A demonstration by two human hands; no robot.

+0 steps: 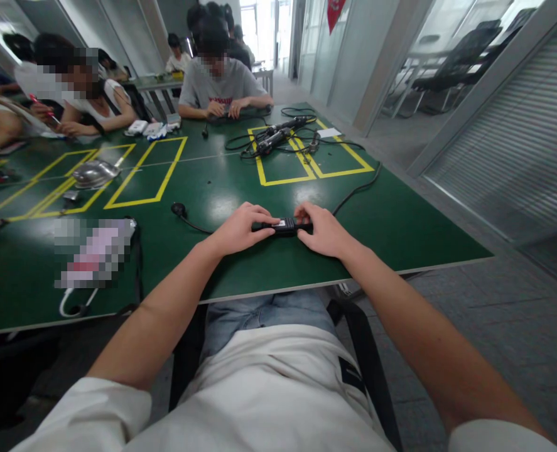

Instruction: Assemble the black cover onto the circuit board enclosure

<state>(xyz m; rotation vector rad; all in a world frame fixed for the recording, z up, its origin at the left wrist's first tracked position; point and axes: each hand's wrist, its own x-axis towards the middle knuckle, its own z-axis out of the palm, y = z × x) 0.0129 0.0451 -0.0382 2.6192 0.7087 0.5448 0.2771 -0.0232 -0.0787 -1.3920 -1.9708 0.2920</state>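
Note:
A slim black power adapter [285,226] with a white label and a ridged section lies level between my hands, close to the near table edge. My left hand [240,229] is closed round its left end, thumb below and fingers above. At the other end, the curled fingers and thumb of my right hand [323,231] grip the black part. A cord runs leftward from behind my left hand to a black plug [179,210] on the table. Past my right hand, a black cable [358,188] stretches back across the green top; where it joins is hidden.
Black electric screwdrivers [278,135] with tangled cables lie across yellow tape frames on the green table [424,232]. A metal bowl-like part [97,174] sits left. Nearer is a blurred phone-like item [99,251] with a white cable. Several people sit around the table.

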